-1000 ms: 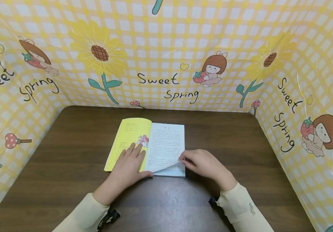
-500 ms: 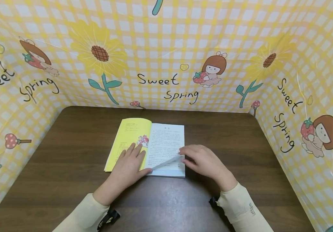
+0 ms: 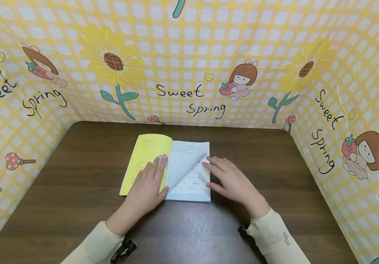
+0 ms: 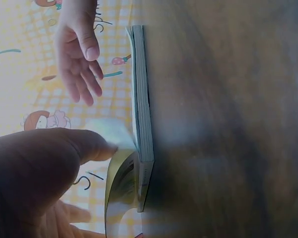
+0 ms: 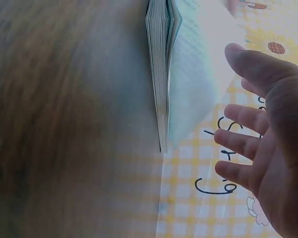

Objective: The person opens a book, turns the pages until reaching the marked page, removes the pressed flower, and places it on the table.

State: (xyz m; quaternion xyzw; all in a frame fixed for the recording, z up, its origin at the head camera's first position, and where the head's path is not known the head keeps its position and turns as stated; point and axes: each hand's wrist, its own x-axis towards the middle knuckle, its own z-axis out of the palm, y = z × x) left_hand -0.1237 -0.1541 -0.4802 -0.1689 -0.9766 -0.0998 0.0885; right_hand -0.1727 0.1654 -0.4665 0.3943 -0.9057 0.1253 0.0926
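Note:
An open book [image 3: 194,187] lies on the table, its yellow left-hand page [image 3: 151,145] opposite white printed pages. My left hand [image 3: 146,183] rests with outstretched fingers on the yellow page, thumb by the spine. One white leaf [image 3: 183,161] curls up diagonally from its lower right corner, baring the printed page below. Beside its raised edge is my right hand [image 3: 234,179], fingers spread and thumb apart; whether a fingertip touches the leaf is unclear. In the right wrist view, this hand's fingers [image 5: 238,141] are loosely extended, and the leaf [image 5: 198,74] stands away from the page block.
The dark wooden table [image 3: 87,165] surrounds the book. A yellow checked cloth [image 3: 189,44] printed with flowers and figures hangs along the back and both sides. Black straps [image 3: 123,250] show at the sleeve cuffs.
The white leaf's lower corner has risen and folded further up and leftward, uncovering more of the page beneath. My right fingers have moved up and spread out; the left hand has shifted slightly.

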